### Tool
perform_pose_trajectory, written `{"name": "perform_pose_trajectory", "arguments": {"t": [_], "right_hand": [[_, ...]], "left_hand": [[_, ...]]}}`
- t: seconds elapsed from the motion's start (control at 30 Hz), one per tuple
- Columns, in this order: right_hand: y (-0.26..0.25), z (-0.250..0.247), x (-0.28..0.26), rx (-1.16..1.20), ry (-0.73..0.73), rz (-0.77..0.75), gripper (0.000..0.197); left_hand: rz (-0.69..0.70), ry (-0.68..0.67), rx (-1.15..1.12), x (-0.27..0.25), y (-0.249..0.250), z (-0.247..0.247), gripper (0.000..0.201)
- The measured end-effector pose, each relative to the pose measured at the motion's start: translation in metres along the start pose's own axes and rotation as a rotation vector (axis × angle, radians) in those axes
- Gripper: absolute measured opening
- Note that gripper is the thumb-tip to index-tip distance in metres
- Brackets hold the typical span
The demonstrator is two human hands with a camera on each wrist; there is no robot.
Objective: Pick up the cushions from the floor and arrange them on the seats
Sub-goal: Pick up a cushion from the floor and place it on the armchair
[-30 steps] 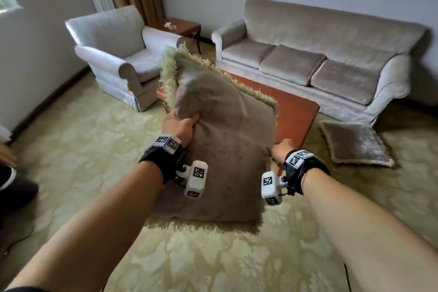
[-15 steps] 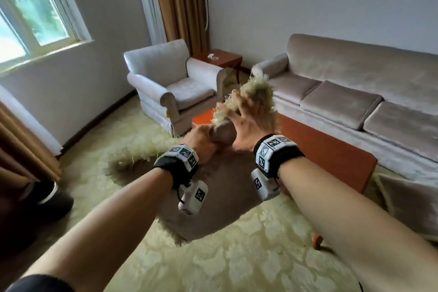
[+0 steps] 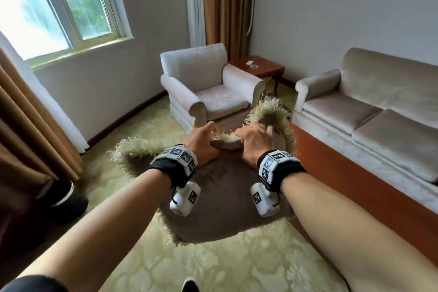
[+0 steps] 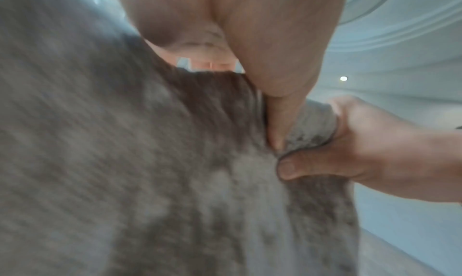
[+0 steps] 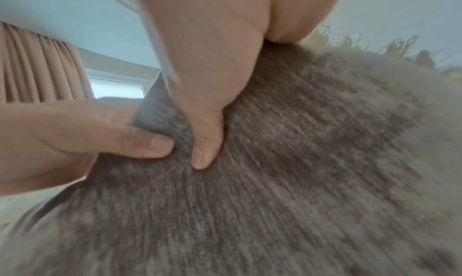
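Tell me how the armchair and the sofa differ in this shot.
The armchair has a single seat cushion, while the sofa has several side by side. The armchair is paler, nearly white; the sofa is a darker beige. The armchair stands near the window wall, whereas the sofa runs along the right wall behind the red-brown table. Both have rolled arms, and neither has a fringed cushion on it.

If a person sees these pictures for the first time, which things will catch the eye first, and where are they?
First, the brown cushion with pale fringe, held up in the middle by the left hand and the right hand, which grip its top edge close together. Behind it stands a white armchair, with a long sofa on the right and a bright window on the left.
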State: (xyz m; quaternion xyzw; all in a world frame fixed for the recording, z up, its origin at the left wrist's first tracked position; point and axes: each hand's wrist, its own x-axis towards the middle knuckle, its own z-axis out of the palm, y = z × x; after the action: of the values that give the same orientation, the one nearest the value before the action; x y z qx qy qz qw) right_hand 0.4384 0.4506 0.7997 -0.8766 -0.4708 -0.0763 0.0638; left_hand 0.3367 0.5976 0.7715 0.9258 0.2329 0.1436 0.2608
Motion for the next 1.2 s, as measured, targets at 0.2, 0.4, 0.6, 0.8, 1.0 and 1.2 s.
{"name": "perform_pose_trajectory", "arguments": {"t": [0.2, 0.4, 0.6, 0.8, 1.0, 1.2], "right_hand": [[-0.004, 0.040, 0.155, 0.047, 0.037, 0.113, 0.023], [0.000, 0.053, 0.304, 0.038, -0.052, 0.189, 0.024], [0.025, 0.090, 0.436, 0.061, -0.259, 0.227, 0.053], [0.057, 0.151, 0.590, 0.053, -0.245, 0.222, 0.043], [0.094, 0.176, 0.752, 0.053, -0.260, 0.224, 0.032], [0.123, 0.204, 0.880, -0.018, -0.280, 0.257, 0.037]], "left_hand": [[-0.098, -0.081, 0.148, 0.131, -0.111, -0.041, 0.045], [-0.032, -0.117, 0.191, 0.280, -0.166, -0.061, 0.029], [0.111, -0.056, 0.252, 0.410, -0.207, -0.047, 0.020], [0.091, -0.126, 0.256, 0.563, -0.266, -0.040, 0.034], [0.024, -0.185, 0.221, 0.715, -0.306, -0.047, 0.038], [0.019, -0.289, 0.218, 0.847, -0.349, -0.043, 0.042]]}}
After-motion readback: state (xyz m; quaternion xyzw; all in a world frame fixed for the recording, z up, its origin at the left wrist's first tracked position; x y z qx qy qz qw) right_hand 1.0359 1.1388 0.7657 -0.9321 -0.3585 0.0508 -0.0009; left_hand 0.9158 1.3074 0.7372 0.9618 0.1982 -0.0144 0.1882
